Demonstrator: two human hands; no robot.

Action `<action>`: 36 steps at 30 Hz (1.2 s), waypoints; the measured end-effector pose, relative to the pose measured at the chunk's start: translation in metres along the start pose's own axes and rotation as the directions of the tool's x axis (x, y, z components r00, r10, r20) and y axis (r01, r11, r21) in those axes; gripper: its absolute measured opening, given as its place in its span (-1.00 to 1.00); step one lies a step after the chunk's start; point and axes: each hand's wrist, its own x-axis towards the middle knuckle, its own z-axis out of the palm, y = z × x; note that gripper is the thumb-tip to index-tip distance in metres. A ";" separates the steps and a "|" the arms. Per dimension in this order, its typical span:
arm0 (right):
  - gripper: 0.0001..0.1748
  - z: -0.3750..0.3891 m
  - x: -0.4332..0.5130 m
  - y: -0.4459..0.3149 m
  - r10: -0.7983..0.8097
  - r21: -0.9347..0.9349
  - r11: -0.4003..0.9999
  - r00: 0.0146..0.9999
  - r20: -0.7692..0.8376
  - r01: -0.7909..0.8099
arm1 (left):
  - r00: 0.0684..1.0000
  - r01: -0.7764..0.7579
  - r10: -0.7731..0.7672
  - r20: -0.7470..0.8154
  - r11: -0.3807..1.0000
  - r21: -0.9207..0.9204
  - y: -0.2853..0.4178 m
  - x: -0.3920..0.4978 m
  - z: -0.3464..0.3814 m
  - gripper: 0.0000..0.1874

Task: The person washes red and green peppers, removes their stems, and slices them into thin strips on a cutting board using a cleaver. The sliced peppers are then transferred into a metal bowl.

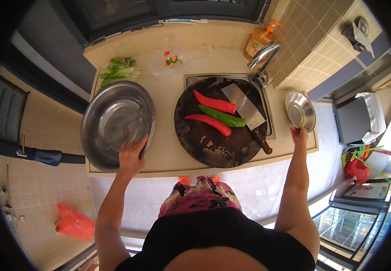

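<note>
My left hand (133, 156) grips the near right rim of a large metal basin (114, 118) at the counter's left. At the right end, my right hand (298, 134) holds the near rim of a small metal bowl (297, 109). Between them a round dark chopping board (212, 149) overlies most of the sink. On it lie a red pepper (214, 102), a green pepper (223, 117) and another red pepper (212, 123), roughly side by side. A cleaver (244, 107) rests to their right, its wooden handle towards the near edge.
Leafy greens (119, 71) lie behind the basin. Pepper stem scraps (172, 60) sit by a clear plastic bag (188, 62) near the back wall. A chrome faucet (266, 62) and an orange soap bottle (258, 40) stand behind the sink (271, 130).
</note>
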 end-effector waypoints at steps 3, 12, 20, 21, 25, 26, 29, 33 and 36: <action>-0.72 -0.004 -0.013 0.001 0.066 0.100 0.993 0.996 -0.063 -0.059 | 0.999 -0.035 0.035 -0.001 0.999 -0.021 -0.010 -0.001 -0.005 -0.25; -0.60 0.093 -0.098 0.033 -0.280 -0.673 0.590 0.895 0.347 0.446 | 0.990 -0.059 0.061 0.128 0.998 -0.014 -0.040 -0.019 -0.021 -0.30; -0.08 0.120 -0.058 0.072 -0.102 -0.895 0.240 0.926 0.362 0.376 | 0.990 0.020 -0.086 -0.116 0.876 -0.483 0.081 0.000 0.001 -0.52; -0.07 0.127 -0.060 0.077 -0.076 -0.900 0.227 0.928 0.365 0.372 | 0.970 0.175 -0.241 -0.040 0.799 -0.575 0.088 0.006 0.024 -0.54; -0.01 0.143 -0.066 0.067 -0.033 -0.922 0.204 0.944 0.329 0.329 | 0.813 0.497 -0.557 0.169 0.514 -0.699 0.077 0.032 0.113 -0.60; 0.00 0.144 -0.064 0.065 -0.028 -0.928 0.211 0.951 0.309 0.308 | 0.786 0.563 -0.545 0.292 0.436 -0.702 0.075 0.042 0.119 -0.61; 0.02 0.143 -0.058 0.065 -0.044 -0.928 0.224 0.955 0.295 0.297 | 0.747 0.626 -0.543 0.383 0.382 -0.679 0.072 0.048 0.137 -0.65; -0.26 0.148 -0.063 0.070 -0.093 -0.894 0.347 0.959 0.267 0.283 | 0.699 0.674 -0.583 0.415 0.342 -0.655 0.077 0.053 0.127 -0.67; -0.26 0.155 -0.072 0.059 0.003 -0.878 0.367 0.944 0.330 0.306 | 0.607 0.717 -0.635 0.477 0.180 -0.673 0.069 0.050 0.144 -0.64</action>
